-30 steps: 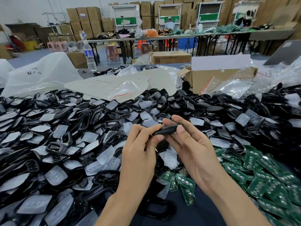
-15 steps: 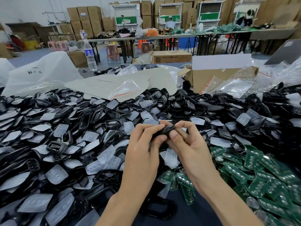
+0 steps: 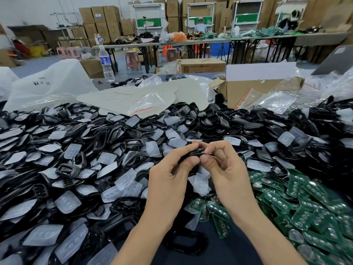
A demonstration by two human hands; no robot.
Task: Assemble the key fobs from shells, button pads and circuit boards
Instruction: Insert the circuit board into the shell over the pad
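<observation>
Shell point(image 3: 193, 155) is lying crosswise, left grip point(image 3: 168, 178) and right grip point(image 3: 227, 169) each pinching one end, equally near

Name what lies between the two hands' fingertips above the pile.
A black key fob shell, pinched from either side by the left hand and the right hand; the head view shows it.

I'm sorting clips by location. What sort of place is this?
Probably a small factory or warehouse assembly floor: stacked cardboard cartons along the back wall, long tables heaped with parts, and a bench buried in black shells and green circuit boards.
</observation>
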